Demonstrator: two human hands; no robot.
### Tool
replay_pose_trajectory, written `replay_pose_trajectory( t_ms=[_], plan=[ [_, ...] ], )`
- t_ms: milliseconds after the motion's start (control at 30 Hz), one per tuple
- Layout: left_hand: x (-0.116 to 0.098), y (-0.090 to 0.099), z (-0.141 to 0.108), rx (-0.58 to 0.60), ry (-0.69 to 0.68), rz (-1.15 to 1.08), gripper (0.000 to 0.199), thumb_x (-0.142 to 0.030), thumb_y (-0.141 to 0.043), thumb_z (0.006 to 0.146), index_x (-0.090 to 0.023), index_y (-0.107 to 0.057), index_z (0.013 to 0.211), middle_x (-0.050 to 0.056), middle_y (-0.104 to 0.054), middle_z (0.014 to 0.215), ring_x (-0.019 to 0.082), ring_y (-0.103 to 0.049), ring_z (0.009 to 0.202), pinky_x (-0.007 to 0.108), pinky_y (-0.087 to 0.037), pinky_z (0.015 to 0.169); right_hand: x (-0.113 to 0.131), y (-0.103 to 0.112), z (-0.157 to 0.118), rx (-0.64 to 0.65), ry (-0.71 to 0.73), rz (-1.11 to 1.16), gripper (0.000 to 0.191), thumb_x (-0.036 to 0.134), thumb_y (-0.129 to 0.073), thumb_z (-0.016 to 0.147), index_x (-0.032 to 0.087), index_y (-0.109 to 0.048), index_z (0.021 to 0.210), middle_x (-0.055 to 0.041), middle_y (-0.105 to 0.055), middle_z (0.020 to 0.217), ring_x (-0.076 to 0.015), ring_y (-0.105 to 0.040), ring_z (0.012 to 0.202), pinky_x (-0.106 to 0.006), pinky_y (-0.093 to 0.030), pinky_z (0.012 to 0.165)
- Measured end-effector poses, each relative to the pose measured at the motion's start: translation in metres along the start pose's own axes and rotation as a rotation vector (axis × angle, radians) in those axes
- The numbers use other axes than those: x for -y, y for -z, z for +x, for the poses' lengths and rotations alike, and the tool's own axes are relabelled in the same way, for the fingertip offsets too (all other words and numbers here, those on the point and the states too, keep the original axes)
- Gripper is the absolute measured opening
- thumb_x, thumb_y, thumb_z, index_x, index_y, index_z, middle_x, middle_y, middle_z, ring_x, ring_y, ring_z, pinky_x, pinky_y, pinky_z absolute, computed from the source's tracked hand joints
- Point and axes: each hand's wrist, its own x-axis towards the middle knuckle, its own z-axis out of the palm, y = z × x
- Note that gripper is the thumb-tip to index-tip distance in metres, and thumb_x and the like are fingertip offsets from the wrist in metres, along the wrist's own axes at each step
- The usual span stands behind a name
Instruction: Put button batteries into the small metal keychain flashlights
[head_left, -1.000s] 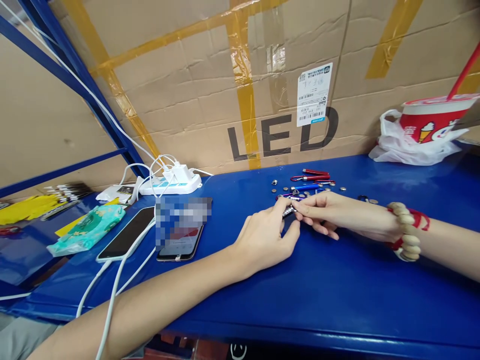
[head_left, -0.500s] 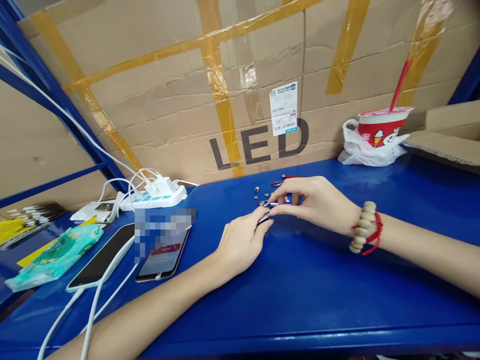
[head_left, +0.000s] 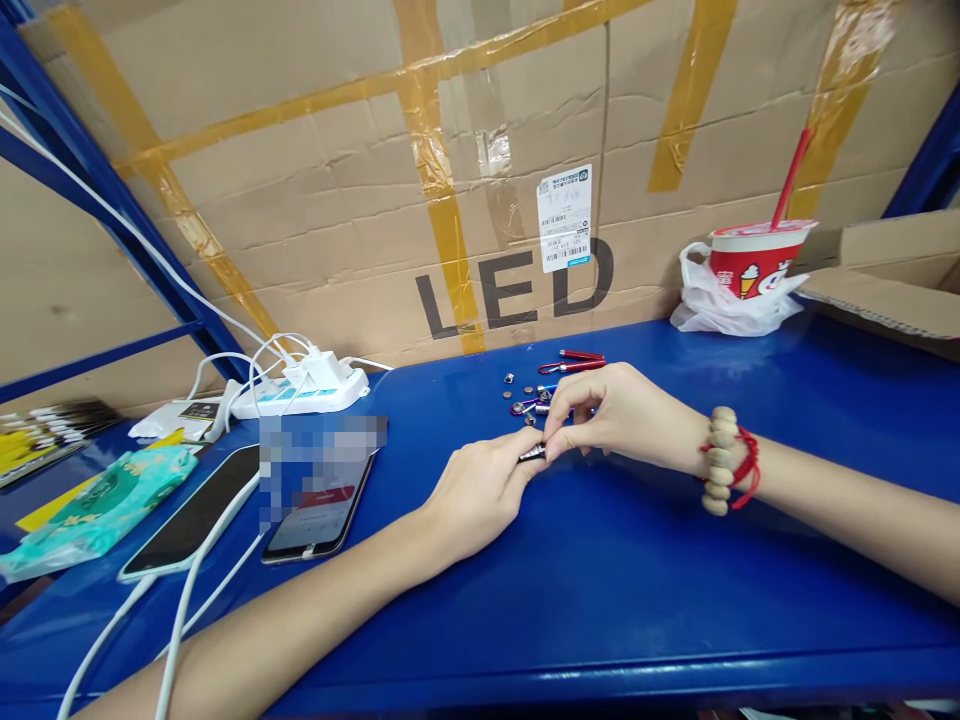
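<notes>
Between the thumb and fingers of my left hand lies a small black tube with pale marks along it, much like a keychain flashlight body. My right hand pinches at the tube's right end, its fingertips touching those of the left. What sits exactly in that pinch is hidden. Just beyond the hands are small metal discs like button cells, a silver cap and a purple ring clip. Two red tubes lie behind my right hand, and a blue tube is partly covered by it.
On the left are a phone with a lit screen, a dark phone on a white cable, a power strip and a teal tissue pack. A red-and-white cup stands back right. A large carton walls the back.
My right hand has come down onto the end of the black tube, its fingers closer together. The small parts behind show more plainly. The view has shifted slightly.
</notes>
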Motion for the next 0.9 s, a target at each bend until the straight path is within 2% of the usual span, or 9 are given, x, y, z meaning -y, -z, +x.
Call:
replay_pose_trajectory(
  t_ms=[100,233,367,467,567,633,733,833,900],
  plan=[
    [0.000,-0.001,-0.001,0.008,0.011,0.053,0.023,-0.030,-0.030,0.090,-0.026,-0.050,0.100,-0.005,-0.061,0.102,0.014,-0.058,0.090,0.022,-0.039,0.073,-0.002,-0.005,0.000,0.000,-0.050,0.059,0.024,0.038,-0.069,0.063,0.014,-0.066,0.066,0.0005,-0.060,0.064,-0.0059,-0.052,0.046,-0.018,-0.043,0.046],
    [-0.001,-0.001,0.000,-0.001,0.048,0.111,0.021,-0.032,-0.029,0.090,-0.029,-0.046,0.102,-0.006,-0.061,0.105,0.018,-0.059,0.092,0.025,-0.039,0.070,-0.006,-0.009,0.000,0.011,-0.195,0.123,0.027,0.039,-0.068,0.061,0.013,-0.066,0.069,-0.0005,-0.060,0.059,-0.0076,-0.053,0.046,-0.016,-0.042,0.040],
    [0.000,-0.001,0.001,-0.007,0.109,0.109,0.020,-0.037,-0.029,0.089,-0.029,-0.040,0.104,-0.005,-0.063,0.094,0.020,-0.061,0.086,0.026,-0.039,0.066,-0.009,-0.009,0.001,0.058,-0.326,0.140,0.031,0.043,-0.065,0.065,0.014,-0.067,0.073,0.0013,-0.055,0.048,-0.0049,-0.046,0.039,-0.014,-0.037,0.035],
    [0.001,-0.003,0.001,-0.028,0.111,0.110,0.022,-0.040,-0.029,0.088,-0.028,-0.035,0.106,-0.004,-0.064,0.086,0.021,-0.062,0.081,0.025,-0.038,0.062,-0.011,-0.010,0.001,0.119,-0.367,0.186,0.031,0.044,-0.065,0.065,0.014,-0.067,0.072,0.0020,-0.053,0.048,-0.0035,-0.044,0.039,-0.012,-0.035,0.035],
    [0.002,-0.004,0.001,-0.039,0.090,0.133,0.019,-0.039,-0.028,0.089,-0.028,-0.037,0.101,-0.004,-0.064,0.084,0.020,-0.062,0.077,0.024,-0.034,0.058,-0.011,-0.013,0.000,0.125,-0.375,0.185,0.032,0.046,-0.064,0.066,0.014,-0.063,0.069,0.0031,-0.051,0.046,-0.0034,-0.042,0.038,-0.013,-0.033,0.035],
    [0.002,-0.004,0.001,-0.051,0.087,0.142,0.017,-0.037,-0.027,0.090,-0.027,-0.039,0.096,-0.005,-0.063,0.088,0.019,-0.062,0.078,0.023,-0.032,0.057,-0.009,-0.016,0.000,0.093,-0.345,0.153,0.033,0.046,-0.062,0.068,0.014,-0.058,0.066,0.0039,-0.050,0.045,-0.0042,-0.043,0.037,-0.014,-0.033,0.035],
    [0.001,-0.004,0.002,-0.072,0.103,0.129,0.017,-0.034,-0.026,0.090,-0.028,-0.041,0.093,-0.007,-0.063,0.094,0.018,-0.061,0.083,0.021,-0.031,0.057,-0.007,-0.017,-0.001,0.002,-0.217,0.049,0.033,0.046,-0.060,0.072,0.014,-0.053,0.063,0.0038,-0.052,0.047,-0.0050,-0.046,0.039,-0.016,-0.035,0.040],
    [0.001,-0.003,0.003,-0.082,0.135,0.111,0.019,-0.036,-0.026,0.090,-0.028,-0.042,0.094,-0.006,-0.062,0.093,0.018,-0.060,0.083,0.021,-0.032,0.059,-0.008,-0.011,-0.002,-0.137,0.012,-0.162,0.031,0.046,-0.060,0.072,0.016,-0.059,0.069,0.0025,-0.059,0.061,-0.0055,-0.049,0.048,-0.018,-0.037,0.048],
    [0.000,-0.002,0.004,-0.088,0.166,0.095,0.021,-0.038,-0.025,0.090,-0.029,-0.043,0.096,-0.005,-0.063,0.090,0.018,-0.059,0.080,0.022,-0.032,0.060,-0.011,-0.005,-0.002,-0.179,0.191,-0.300,0.026,0.045,-0.059,0.074,0.019,-0.062,0.077,0.0022,-0.061,0.074,-0.0063,-0.050,0.056,-0.020,-0.038,0.054]
  ],
)
